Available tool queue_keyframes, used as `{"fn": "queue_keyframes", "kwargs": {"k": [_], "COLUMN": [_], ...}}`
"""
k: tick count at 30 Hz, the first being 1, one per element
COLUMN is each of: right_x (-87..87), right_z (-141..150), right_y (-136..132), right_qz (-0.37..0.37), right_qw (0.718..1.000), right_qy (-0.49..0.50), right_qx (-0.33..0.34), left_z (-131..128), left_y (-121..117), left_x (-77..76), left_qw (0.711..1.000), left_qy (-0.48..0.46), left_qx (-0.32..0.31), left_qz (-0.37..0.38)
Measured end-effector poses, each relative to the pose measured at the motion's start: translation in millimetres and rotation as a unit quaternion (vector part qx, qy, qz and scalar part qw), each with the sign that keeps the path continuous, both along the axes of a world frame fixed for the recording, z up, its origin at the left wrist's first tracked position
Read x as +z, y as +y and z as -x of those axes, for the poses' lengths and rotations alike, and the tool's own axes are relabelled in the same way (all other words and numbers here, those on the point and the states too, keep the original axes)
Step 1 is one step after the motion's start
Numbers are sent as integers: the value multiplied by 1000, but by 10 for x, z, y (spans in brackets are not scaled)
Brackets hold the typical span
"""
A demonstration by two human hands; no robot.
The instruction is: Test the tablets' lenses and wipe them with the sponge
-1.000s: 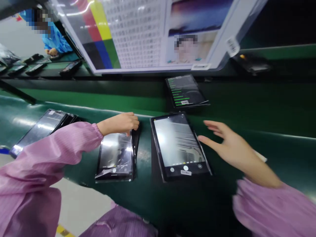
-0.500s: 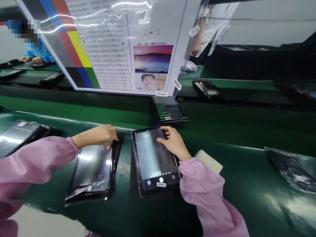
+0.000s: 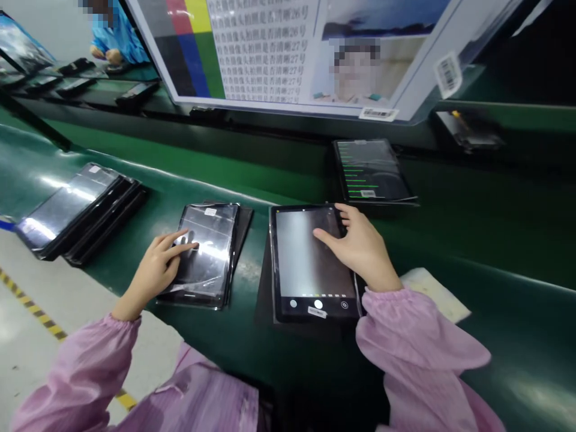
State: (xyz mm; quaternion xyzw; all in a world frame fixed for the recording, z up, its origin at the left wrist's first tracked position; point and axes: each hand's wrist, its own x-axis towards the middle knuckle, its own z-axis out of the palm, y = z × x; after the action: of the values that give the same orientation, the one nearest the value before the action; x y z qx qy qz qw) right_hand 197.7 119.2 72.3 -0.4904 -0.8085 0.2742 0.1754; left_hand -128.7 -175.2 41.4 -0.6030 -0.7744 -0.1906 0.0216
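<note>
A black tablet (image 3: 306,264) with its camera screen lit lies flat on the green conveyor belt (image 3: 495,240) in front of me. My right hand (image 3: 357,246) rests on its upper right corner, thumb on the glass and fingers over the edge. To its left lies a second tablet in a shiny plastic wrap (image 3: 207,252). My left hand (image 3: 157,267) lies on that tablet's left side with the fingers stretched flat on the wrap.
A third tablet (image 3: 371,171) showing green lines sits farther back. A stack of wrapped tablets (image 3: 72,207) lies at the left. A test chart board (image 3: 279,54) stands behind. A white pad (image 3: 438,294) lies by my right wrist. Another person in blue (image 3: 119,42) works far left.
My left hand slid from the top of the wrapped tablet down to its left side. My right hand came onto the lit tablet's upper right corner. The view tilted downward.
</note>
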Motion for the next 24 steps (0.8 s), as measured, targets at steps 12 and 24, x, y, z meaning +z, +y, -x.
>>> {"fn": "queue_keyframes", "kwargs": {"k": [12, 24], "right_x": [20, -71], "right_z": [-330, -390], "right_y": [254, 315], "right_qz": [125, 107], "right_qw": [983, 985], "right_qy": [15, 2], "right_qx": [131, 134], "left_z": [-334, -330], "left_y": [103, 155], "left_x": [194, 104], "left_qw": [999, 999], "left_qy": [-8, -6], "left_qx": [-36, -34], "left_qz": [-20, 11]}}
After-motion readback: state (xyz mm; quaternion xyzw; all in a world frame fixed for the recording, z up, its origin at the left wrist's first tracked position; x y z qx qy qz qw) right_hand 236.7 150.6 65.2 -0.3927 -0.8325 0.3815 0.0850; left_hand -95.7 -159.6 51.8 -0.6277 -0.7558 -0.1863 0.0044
